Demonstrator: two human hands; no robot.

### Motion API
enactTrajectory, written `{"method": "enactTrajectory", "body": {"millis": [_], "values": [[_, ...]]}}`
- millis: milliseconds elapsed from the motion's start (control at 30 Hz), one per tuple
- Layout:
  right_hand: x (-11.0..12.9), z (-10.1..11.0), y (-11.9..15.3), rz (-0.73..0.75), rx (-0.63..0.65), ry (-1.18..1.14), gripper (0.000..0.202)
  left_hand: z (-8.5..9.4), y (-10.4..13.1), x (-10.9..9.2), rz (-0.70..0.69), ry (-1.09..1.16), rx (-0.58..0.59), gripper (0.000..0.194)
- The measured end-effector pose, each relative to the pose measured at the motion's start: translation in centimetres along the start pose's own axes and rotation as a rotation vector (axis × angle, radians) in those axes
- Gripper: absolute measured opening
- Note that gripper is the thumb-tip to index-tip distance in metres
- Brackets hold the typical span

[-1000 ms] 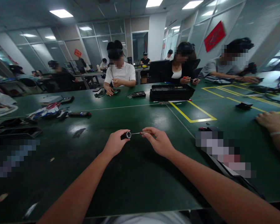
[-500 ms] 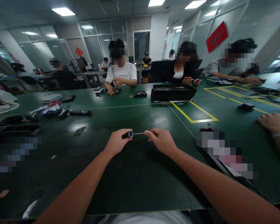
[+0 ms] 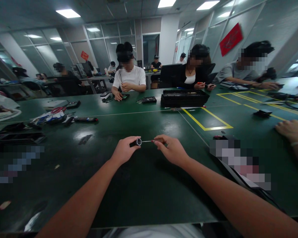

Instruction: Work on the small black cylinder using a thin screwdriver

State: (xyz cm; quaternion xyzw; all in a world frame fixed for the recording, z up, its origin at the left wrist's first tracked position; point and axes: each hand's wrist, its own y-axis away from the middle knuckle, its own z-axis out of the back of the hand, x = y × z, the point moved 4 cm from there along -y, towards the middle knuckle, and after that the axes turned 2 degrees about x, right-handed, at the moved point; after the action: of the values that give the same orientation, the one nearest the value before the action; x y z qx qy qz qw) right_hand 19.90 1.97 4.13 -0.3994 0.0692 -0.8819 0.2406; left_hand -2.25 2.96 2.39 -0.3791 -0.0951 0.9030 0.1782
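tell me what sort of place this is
Probably a shared workroom in an office-type building, perhaps for assembly or repair. A long green table carries yellow marked outlines, several seated people have their hands on small items, and glazed partitions stand behind.

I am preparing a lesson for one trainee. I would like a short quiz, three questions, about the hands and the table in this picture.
1. Choose one. What does the left hand hold?
a) a sheet of paper
b) a dark cylindrical part
c) a coil of cable

2. True or false: the right hand holds a thin tool whose metal shaft points toward the left hand.

3. Fill in the colour: beyond the hands, the long box on the green table is ____.

Key: 1 b; 2 true; 3 black.
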Motion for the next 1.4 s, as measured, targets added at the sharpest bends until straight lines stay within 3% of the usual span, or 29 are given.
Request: {"method": "enactTrajectory", "body": {"millis": [233,433,533,633,767,933,1067,1133,1233,1400], "values": [[0.4,-0.2,0.2,0.023,-0.032,-0.048,0.035,-0.8,0.2,-1.0,-0.021,-0.016,0.051,0.04],[0.7,-0.1,0.7,0.03,-0.117,-0.081,0.019,-1.1,0.1,-1.2,-0.042,-0.03,0.072,0.041],[1.0,0.0,0.7,0.072,-0.111,-0.141,0.018,-1.1,0.2,-1.2,-0.031,-0.033,0.07,0.041],[0.8,-0.1,0.6,0.035,-0.073,-0.124,0.021,-1.3,0.2,-1.3,-0.031,-0.035,0.092,0.04],[0.6,-0.1,0.6,-0.019,-0.116,-0.132,0.02,-1.3,0.1,-1.1,-0.029,-0.035,0.073,0.04],[-0.6,-0.3,0.1,-0.086,-0.218,-0.411,0.018,-1.1,0.1,-1.2,-0.023,-0.009,0.059,0.04],[-3.3,-1.1,-0.8,-0.301,-0.271,-0.802,0.029,-0.7,0.0,-1.9,-0.082,-0.022,0.051,0.041],[-4.4,-1.3,-1.0,-0.367,-0.316,-0.873,0.032,-0.6,-0.1,-1.7,-0.064,-0.043,0.044,0.041],[-4.6,-1.3,-1.1,-0.342,-0.376,-0.818,0.03,-0.8,-0.3,-1.1,-0.009,-0.04,0.069,0.042],[-3.0,-1.1,-0.7,-0.229,-0.34,-0.659,0.03,-1.1,-0.3,-0.8,0.0,-0.037,0.073,0.043]]}}
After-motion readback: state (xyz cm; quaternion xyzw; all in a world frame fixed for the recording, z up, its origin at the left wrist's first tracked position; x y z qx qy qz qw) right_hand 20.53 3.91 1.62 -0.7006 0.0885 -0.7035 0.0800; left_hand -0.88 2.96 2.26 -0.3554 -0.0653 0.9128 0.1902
